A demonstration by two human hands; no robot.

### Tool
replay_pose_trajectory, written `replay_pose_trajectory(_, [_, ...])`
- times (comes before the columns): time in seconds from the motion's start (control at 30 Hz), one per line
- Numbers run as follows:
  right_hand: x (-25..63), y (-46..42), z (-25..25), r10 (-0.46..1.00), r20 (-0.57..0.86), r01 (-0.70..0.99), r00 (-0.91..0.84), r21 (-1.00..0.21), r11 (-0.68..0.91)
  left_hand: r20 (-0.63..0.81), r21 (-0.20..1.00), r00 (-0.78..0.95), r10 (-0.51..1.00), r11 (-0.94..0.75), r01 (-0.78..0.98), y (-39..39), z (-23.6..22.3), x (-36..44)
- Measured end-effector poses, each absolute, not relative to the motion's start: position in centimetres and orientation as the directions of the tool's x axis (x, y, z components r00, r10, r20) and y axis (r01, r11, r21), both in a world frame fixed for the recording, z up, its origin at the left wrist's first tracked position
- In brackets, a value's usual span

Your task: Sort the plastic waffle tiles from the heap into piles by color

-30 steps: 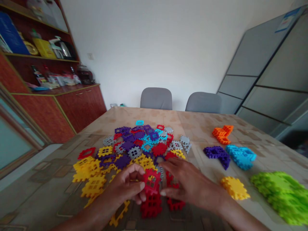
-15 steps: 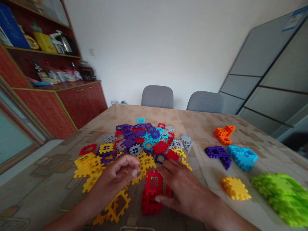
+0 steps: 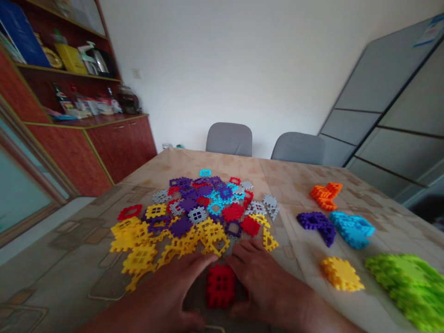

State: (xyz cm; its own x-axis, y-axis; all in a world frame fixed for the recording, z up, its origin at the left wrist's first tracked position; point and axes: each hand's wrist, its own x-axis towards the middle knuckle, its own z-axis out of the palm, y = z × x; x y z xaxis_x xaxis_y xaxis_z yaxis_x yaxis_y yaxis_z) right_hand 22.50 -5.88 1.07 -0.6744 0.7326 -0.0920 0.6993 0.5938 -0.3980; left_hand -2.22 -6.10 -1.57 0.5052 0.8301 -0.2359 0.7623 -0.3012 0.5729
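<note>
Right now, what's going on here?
A person's left hand and right hand lie open on the table, either side of a red stack of waffle blocks. Beyond them sits a mixed heap of plastic tiles. Farther right are an orange clump, purple clump, blue clump, yellow clump and green clump.

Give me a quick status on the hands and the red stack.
Left hand, right hand open, palms down. Red stack between them. Yellow pieces beside left hand.
</note>
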Motion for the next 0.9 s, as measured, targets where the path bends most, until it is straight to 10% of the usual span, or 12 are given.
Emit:
replay_pose_trajectory(0.7, [23.7,-5.2,1.9,0.727,-0.117,0.686,-0.676,-0.46,0.564,-0.203,0.516,0.539,0.817,-0.379,0.768,-6.8,-2.0,-0.6])
replay_pose_trajectory(0.9, [25.2,-4.7,3.4,0.787,-0.059,0.742,-0.614,-0.385,0.549,0.107,0.469,0.462,0.88,-0.454,0.757,-2.2,0.6,-4.9])
